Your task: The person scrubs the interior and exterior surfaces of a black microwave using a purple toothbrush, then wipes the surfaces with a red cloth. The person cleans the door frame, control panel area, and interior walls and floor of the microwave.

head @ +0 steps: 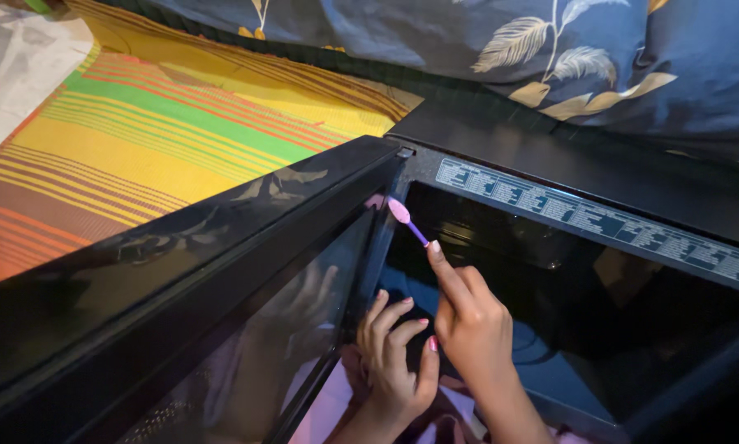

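So we had the black microwave oven (550,164) lying on the floor with its door (180,288) swung wide open to the left. Our right hand (468,325) was pinched narrow around a small purple toothbrush (409,222), index finger stretched along the handle, with the pink head pressed right up at the top hinge corner where the door meets the frame. Our left hand (394,362) sat just beside it, lower down, fingers loosely curled and holding nothing, resting near the bottom edge of the opening.

How far along? Our guess was somewhere mid-scrub. The brush was only at that upper corner, and the rest of the frame and the dark cavity looked untouched as far as we could tell. It was too dim inside to judge dirt.

Around us: a striped yellow, green and orange mat (139,140) on the far left, and a dark blue leaf-print cushion (550,49) behind the oven. The door itself crowded the hinge gap, so reach there was tight.
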